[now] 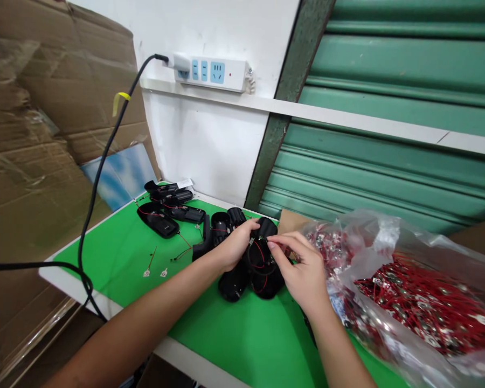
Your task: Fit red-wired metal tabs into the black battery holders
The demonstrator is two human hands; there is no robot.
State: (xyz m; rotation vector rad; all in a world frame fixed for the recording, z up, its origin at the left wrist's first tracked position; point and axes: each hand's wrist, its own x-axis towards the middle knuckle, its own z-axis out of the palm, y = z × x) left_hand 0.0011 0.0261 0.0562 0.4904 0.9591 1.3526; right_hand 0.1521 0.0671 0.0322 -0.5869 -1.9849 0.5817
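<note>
My left hand (237,243) is curled around a black plastic housing part (263,233) with a red wire (261,252) running across it. My right hand (301,267) pinches at that same part from the right, fingers closed near the wire. Just below and around them lie more black cylindrical housing parts (233,283) on the green table top (250,334). A clear plastic bag (408,291) full of red wires with metal terminals sits right beside my right wrist.
More black housing shells (165,210) with red wires lie at the table's far left. Two loose wire ends (153,269) rest on the green surface. A black power cable (101,167) runs to a white power strip (212,71) on the wall. Cardboard (32,134) stands left; a green shutter (388,108) is behind.
</note>
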